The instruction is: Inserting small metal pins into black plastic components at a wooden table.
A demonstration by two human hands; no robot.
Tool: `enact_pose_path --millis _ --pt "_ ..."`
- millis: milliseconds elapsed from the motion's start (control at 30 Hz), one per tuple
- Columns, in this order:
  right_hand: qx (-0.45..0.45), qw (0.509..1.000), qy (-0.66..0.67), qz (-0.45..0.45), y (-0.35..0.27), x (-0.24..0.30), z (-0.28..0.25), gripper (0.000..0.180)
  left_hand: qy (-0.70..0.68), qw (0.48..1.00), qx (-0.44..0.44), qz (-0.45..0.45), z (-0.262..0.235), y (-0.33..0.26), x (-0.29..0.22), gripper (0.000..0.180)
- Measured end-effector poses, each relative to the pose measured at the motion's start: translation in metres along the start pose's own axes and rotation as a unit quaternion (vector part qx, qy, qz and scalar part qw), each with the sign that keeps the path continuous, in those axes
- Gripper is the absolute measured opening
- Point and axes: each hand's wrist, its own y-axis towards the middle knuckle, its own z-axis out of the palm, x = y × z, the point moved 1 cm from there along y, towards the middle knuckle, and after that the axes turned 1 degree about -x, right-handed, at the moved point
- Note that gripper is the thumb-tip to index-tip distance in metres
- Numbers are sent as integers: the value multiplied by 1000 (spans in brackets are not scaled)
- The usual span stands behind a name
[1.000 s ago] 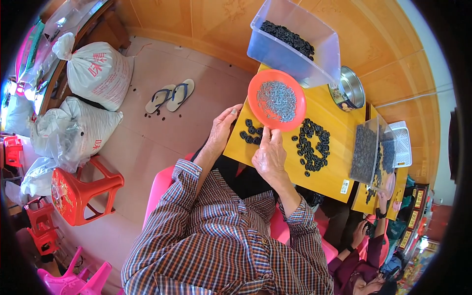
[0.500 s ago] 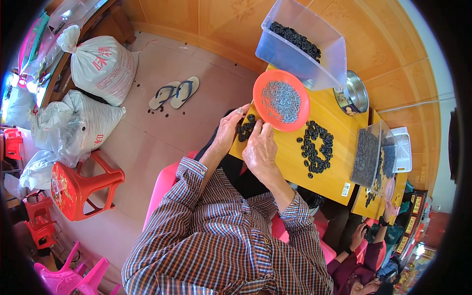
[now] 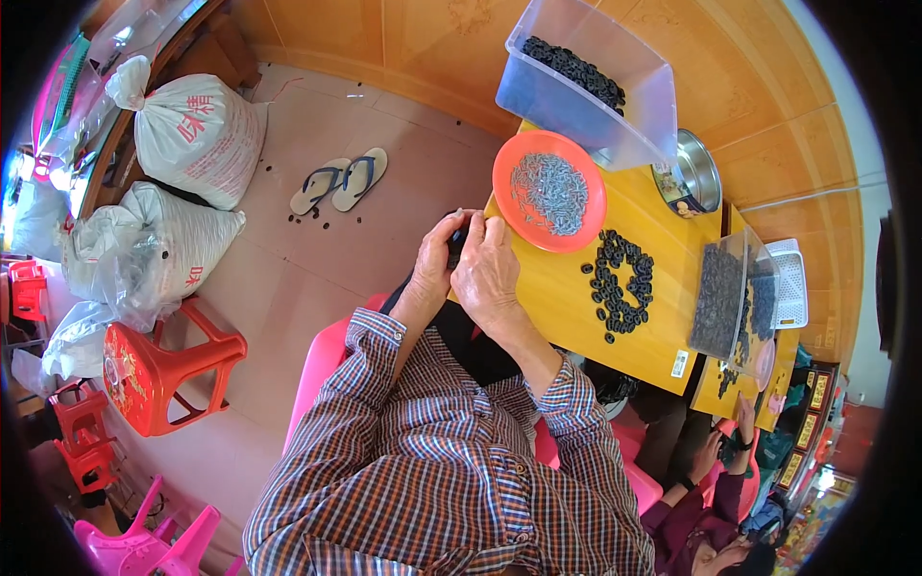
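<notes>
My left hand [image 3: 432, 261] and my right hand [image 3: 488, 274] meet at the left edge of the yellow table [image 3: 557, 298], fingertips close together. Both are closed around something black; a small black piece [image 3: 457, 250] shows between them, mostly hidden by my fingers. Just right of my fingers stands an orange-red plate [image 3: 596, 192] holding many small silvery metal pins or screws [image 3: 549, 192]. Loose black ring-like pieces [image 3: 613, 296] lie in a rough loop on the table, right of my right hand.
Beyond the plate is a clear plastic bin [image 3: 634, 106] of black pieces, beside a round metal tin [image 3: 699, 173]. Another clear bin [image 3: 718, 298] and a white basket [image 3: 789, 283] are farther right. A co-worker's hand [image 3: 746, 420] shows lower right. Red stool [image 3: 134, 374], white sacks [image 3: 197, 139] and sandals [image 3: 360, 180] are left.
My right hand has moved left to meet my left hand. The black pieces seen between them at the table's corner no longer show there; only a dark bit remains visible between my hands.
</notes>
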Motion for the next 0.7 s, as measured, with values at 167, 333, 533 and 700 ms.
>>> enact_pose_path --millis 167,333,533,700 --pt "-44 984 157 -67 -6 -21 1 47 -76 996 -6 -40 -18 10 7 28" --pt "-18 978 209 -15 -16 -34 -6 43 -77 996 -37 -7 -8 9 9 26" --pt "-6 967 244 -71 -22 -11 -11 32 -70 990 -88 -90 -33 17 5 28" --pt "16 959 258 -113 -34 -19 -21 26 -100 990 -101 -14 -24 17 -12 19"
